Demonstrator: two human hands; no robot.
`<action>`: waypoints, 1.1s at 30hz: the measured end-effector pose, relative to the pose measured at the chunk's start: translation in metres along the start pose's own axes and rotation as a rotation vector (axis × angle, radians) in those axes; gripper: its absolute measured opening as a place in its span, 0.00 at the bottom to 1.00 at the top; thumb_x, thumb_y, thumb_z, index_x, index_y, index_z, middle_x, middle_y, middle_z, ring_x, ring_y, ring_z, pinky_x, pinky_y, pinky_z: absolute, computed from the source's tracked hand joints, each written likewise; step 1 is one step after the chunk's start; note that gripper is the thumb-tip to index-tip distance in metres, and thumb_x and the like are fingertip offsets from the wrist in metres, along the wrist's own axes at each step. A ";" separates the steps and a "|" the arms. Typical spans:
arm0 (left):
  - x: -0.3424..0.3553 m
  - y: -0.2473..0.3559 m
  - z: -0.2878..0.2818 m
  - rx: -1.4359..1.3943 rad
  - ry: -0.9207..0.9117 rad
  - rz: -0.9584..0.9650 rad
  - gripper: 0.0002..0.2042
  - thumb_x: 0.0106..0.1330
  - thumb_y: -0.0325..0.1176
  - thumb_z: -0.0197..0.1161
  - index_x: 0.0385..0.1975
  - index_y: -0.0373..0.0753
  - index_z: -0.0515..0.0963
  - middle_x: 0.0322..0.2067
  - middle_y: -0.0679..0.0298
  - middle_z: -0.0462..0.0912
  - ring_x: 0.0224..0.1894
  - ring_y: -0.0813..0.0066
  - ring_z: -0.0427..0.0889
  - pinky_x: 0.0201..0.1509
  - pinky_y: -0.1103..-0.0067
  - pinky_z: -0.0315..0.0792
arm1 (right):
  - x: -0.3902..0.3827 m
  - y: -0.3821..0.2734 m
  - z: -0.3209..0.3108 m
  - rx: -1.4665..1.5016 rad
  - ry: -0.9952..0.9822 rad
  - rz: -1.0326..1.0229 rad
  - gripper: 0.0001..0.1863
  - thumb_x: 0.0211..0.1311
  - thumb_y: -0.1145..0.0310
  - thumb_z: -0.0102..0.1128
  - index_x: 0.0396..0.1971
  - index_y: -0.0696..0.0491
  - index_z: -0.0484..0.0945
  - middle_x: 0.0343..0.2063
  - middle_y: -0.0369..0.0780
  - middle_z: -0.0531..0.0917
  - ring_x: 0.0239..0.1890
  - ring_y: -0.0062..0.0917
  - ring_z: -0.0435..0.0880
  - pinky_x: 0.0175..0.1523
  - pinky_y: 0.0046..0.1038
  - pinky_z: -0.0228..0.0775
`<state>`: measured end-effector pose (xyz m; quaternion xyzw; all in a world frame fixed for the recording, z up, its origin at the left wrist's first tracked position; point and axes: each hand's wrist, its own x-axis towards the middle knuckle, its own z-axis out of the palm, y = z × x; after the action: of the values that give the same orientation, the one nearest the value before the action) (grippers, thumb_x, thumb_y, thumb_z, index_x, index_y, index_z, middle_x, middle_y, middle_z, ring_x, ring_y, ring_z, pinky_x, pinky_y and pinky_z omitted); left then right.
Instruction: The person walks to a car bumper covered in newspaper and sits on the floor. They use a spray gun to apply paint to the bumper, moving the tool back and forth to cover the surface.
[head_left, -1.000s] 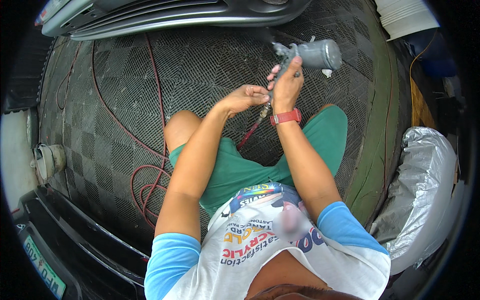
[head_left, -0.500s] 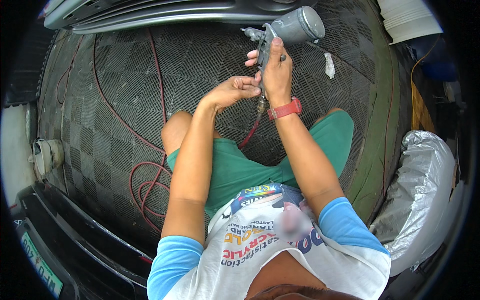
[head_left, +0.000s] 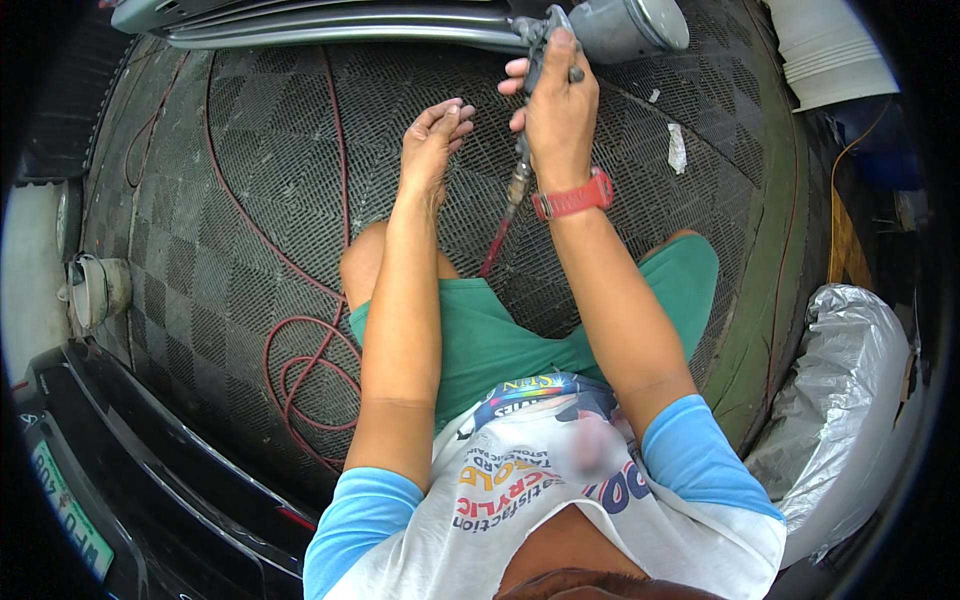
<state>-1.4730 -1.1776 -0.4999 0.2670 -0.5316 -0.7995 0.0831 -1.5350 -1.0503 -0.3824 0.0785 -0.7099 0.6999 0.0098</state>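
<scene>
A grey spray gun [head_left: 530,75] with a round paint cup [head_left: 625,28] on it is held up in my right hand [head_left: 562,115], fingers wrapped about its handle. From the handle's lower end a red air hose [head_left: 497,245] runs down between my knees. The gun's nozzle end points left, close to the grey car bumper [head_left: 340,28] along the top edge. My left hand [head_left: 434,140] hangs in the air left of the gun, holding nothing, its fingers bent a little and apart. It touches neither the gun nor the bumper.
Loops of red hose [head_left: 300,370] lie on the dark ribbed mat [head_left: 270,160] at my left. Behind them is a black car's rear [head_left: 150,450]. A whitish bucket [head_left: 98,290] stands far left, a silver-wrapped round object [head_left: 830,420] at right. A paper scrap [head_left: 677,149] lies on the mat.
My left hand has let go of the gun's lower handle and moved up and left. My right hand has raised the spray gun nearer the bumper.
</scene>
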 end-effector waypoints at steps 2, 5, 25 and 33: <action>0.003 -0.003 -0.003 -0.040 0.018 0.002 0.16 0.78 0.42 0.63 0.59 0.41 0.80 0.55 0.63 0.88 0.53 0.78 0.86 0.59 0.78 0.74 | 0.009 -0.003 0.009 0.000 0.009 -0.026 0.36 0.83 0.40 0.38 0.55 0.61 0.78 0.31 0.42 0.86 0.27 0.22 0.88 0.18 0.19 0.75; 0.000 0.001 -0.002 -0.035 0.027 0.019 0.17 0.78 0.42 0.63 0.59 0.40 0.80 0.54 0.63 0.88 0.52 0.79 0.86 0.59 0.78 0.74 | 0.018 -0.004 0.018 -0.003 0.010 0.022 0.33 0.83 0.41 0.42 0.55 0.60 0.78 0.27 0.42 0.86 0.23 0.24 0.87 0.20 0.24 0.78; -0.011 0.010 0.007 -0.083 -0.356 -0.023 0.17 0.79 0.45 0.62 0.55 0.39 0.82 0.48 0.64 0.88 0.49 0.78 0.84 0.61 0.77 0.75 | 0.018 0.003 0.016 0.110 0.021 0.069 0.35 0.82 0.38 0.40 0.46 0.61 0.78 0.24 0.40 0.82 0.21 0.21 0.84 0.17 0.20 0.73; -0.016 0.011 0.009 -0.196 -0.671 -0.097 0.12 0.77 0.43 0.66 0.47 0.42 0.85 0.39 0.72 0.87 0.43 0.82 0.84 0.57 0.78 0.75 | 0.013 0.005 0.009 0.066 0.059 0.027 0.37 0.82 0.39 0.40 0.56 0.62 0.77 0.30 0.44 0.87 0.27 0.25 0.90 0.18 0.22 0.77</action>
<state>-1.4664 -1.1683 -0.4818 0.0053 -0.4369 -0.8929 -0.1089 -1.5479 -1.0610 -0.3854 0.0483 -0.6866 0.7252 0.0186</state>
